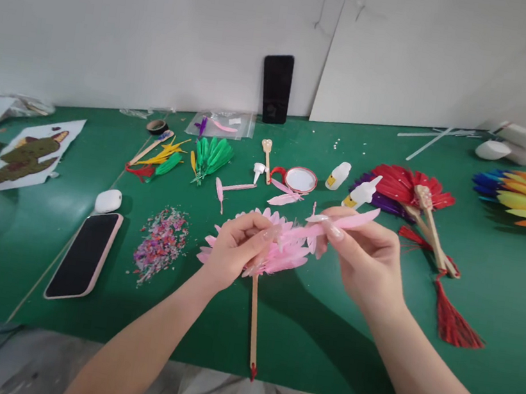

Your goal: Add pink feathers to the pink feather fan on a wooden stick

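A pink feather [357,220] is stretched between my two hands above the table. My left hand [241,246] pinches its left end, and my right hand [364,255] grips it farther along, with the tip sticking out past the fingers. Beneath my left hand lies a pink feather fan [286,259], partly hidden by the hand. Its wooden handle [253,322] points toward the table's front edge and ends in a red cord. Loose pink feathers [285,197] lie just behind the fan, beside a round red-rimmed lid [301,180].
Phone [83,255], white case [108,201] and colored flakes [160,245] lie left. Green feathers [212,157] and glue bottles [338,176] stand behind; a red fan [412,186] with tassel [455,316] is right. A dark phone [276,89] leans on the wall.
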Available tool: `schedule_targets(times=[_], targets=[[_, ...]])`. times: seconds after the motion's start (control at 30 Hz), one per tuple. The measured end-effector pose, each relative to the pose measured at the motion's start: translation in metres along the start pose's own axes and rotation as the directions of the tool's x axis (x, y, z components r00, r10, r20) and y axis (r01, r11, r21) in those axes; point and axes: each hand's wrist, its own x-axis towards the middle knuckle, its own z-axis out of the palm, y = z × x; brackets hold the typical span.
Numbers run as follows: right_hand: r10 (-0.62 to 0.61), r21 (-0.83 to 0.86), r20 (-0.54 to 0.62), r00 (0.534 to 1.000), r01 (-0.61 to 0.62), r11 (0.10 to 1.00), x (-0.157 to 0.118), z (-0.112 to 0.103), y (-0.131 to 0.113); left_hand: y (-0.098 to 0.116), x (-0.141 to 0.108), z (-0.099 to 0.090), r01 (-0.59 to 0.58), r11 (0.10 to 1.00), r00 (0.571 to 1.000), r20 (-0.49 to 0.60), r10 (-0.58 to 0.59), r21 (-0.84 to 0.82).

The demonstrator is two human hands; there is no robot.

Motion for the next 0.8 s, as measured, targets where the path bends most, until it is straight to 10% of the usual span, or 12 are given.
schedule_targets(times=[0.8], targets=[[-0.143,-0.235,-0.118,0.983,0.112,0.966,0.0025,0.0006,0.0030,0.0013,0.0027,0.0010,0.061,0.997,0.997,-0.035,-0.063,-0.050]])
